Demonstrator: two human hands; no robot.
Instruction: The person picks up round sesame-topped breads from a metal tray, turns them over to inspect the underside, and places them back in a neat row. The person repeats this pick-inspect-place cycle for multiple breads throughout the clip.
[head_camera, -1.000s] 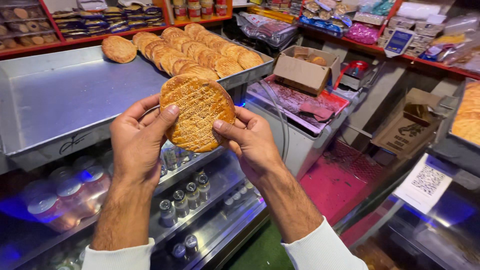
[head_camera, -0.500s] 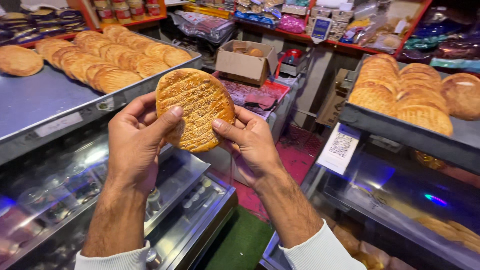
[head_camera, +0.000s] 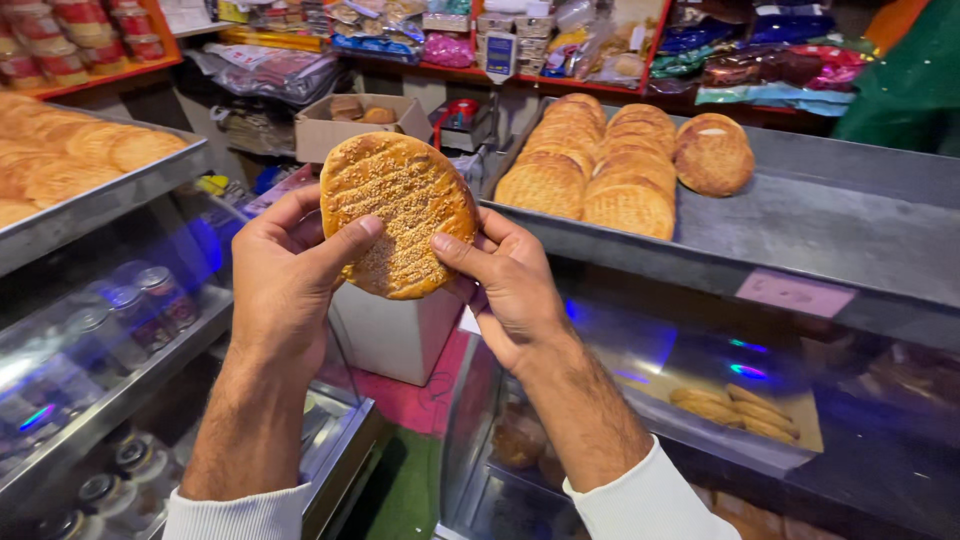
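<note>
Between two glass-fronted shop counters we hold one round sesame flatbread (head_camera: 400, 215) upright at chest height, our left hand (head_camera: 290, 280) and right hand (head_camera: 505, 285) clamped on its edges, not yet laid on either metal tray (head_camera: 800, 215) of stacked loaves (head_camera: 600, 165)

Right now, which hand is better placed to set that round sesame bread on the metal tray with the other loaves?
Probably the right hand: it grips the round sesame-topped flatbread on the side nearest the grey metal tray.
</note>
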